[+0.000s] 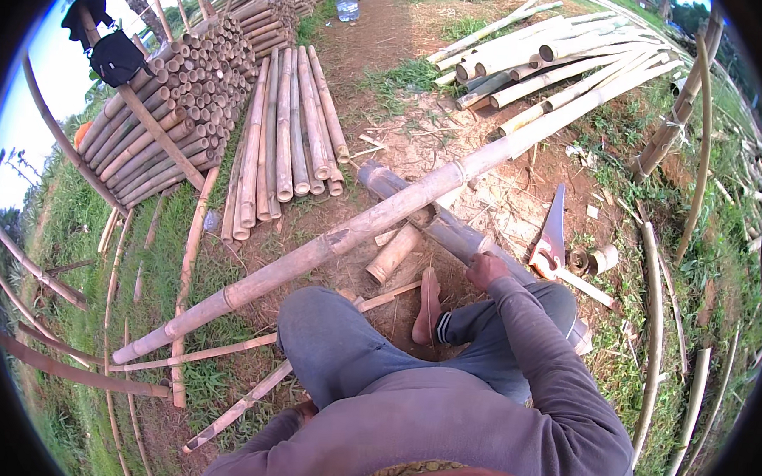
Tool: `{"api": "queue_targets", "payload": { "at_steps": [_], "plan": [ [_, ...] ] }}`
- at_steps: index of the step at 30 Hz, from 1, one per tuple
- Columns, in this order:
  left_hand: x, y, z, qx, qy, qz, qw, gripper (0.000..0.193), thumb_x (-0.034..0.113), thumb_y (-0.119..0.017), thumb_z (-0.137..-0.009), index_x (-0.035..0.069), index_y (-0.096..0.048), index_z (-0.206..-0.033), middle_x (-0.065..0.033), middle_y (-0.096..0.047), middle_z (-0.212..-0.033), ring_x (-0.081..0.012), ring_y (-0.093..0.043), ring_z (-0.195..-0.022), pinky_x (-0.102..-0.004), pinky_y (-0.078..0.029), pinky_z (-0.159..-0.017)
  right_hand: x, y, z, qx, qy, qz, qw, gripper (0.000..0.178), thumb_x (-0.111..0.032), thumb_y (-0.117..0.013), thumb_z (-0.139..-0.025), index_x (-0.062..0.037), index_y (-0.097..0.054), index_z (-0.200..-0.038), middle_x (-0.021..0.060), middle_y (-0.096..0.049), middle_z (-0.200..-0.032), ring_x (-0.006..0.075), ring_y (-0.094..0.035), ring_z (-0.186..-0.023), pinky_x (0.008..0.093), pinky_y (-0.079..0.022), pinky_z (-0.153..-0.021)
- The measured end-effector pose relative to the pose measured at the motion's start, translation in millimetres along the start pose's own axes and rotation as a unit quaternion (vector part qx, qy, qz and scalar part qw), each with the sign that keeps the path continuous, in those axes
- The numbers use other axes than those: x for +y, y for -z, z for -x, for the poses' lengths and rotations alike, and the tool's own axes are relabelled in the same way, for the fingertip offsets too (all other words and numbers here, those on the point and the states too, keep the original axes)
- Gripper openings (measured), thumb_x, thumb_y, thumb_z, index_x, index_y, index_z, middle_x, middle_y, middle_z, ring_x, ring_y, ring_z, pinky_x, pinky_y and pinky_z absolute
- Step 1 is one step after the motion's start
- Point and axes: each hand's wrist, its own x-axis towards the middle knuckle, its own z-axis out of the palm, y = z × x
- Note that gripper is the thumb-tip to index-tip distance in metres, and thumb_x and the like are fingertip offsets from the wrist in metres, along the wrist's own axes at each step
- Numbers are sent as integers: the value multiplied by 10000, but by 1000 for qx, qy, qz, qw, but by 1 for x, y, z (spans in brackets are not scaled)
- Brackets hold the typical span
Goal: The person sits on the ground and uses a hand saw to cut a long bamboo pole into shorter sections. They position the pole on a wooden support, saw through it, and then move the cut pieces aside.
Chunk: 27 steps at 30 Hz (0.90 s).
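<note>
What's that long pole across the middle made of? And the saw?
The long pole looks like bamboo: pale, round and fairly smooth, with ringed joints. The saw blade looks like metal, flat and greyish; its orange handle could be painted wood or plastic, too small to tell.

Left hand (307, 410) — mostly hidden, grey shirt (441, 419) — cut off below

Bright daylight, sunlit dirt (428, 131), washed-out sky (21, 112), strong fisheye edge distortion

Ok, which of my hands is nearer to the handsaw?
Right. Your right hand is just left of the handsaw; your left hand, mostly hidden, is much farther off, toward the lower left in the picture.
</note>
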Motion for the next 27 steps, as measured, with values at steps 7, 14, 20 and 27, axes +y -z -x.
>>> {"api": "queue_targets", "payload": {
  "at_steps": [7,14,20,27],
  "plan": [
    [21,1,42,32,9,-31,999,512,350,-841,-921,47,-663,-1293,-96,-739,-1076,-244,-717,-954,-391,-573,-879,8,-20,-9,-11,67,-9,998,588,-450,-735,-931,-116,-688,-1413,269,-687,-1345,417,-670,-1263,486,-524,-1095],
    [36,4,55,52,-5,-53,997,541,351,-849,-908,50,-651,-1312,-101,-736,-1097,-256,-713,-975,-402,-568,-896,-13,2,9,-60,115,35,991,603,-459,-744,-932,-108,-688,-1419,266,-706,-1301,425,-682,-1234,485,-535,-1075],
    [49,2,59,64,-20,-73,995,568,352,-856,-897,53,-641,-1329,-105,-733,-1114,-265,-710,-993,-411,-564,-911,-1,-9,7,-86,88,-13,992,621,-470,-748,-931,-86,-685,-1414,252,-737,-1256,425,-699,-1204,488,-555,-1038],
    [61,2,56,75,-41,-98,991,599,353,-865,-885,56,-629,-1349,-110,-730,-1135,-277,-707,-1015,-423,-559,-928,-12,-13,39,-57,172,-6,983,648,-469,-749,-914,-92,-657,-1433,248,-732,-1289,427,-704,-1199,503,-574,-1007]
  ]
}}
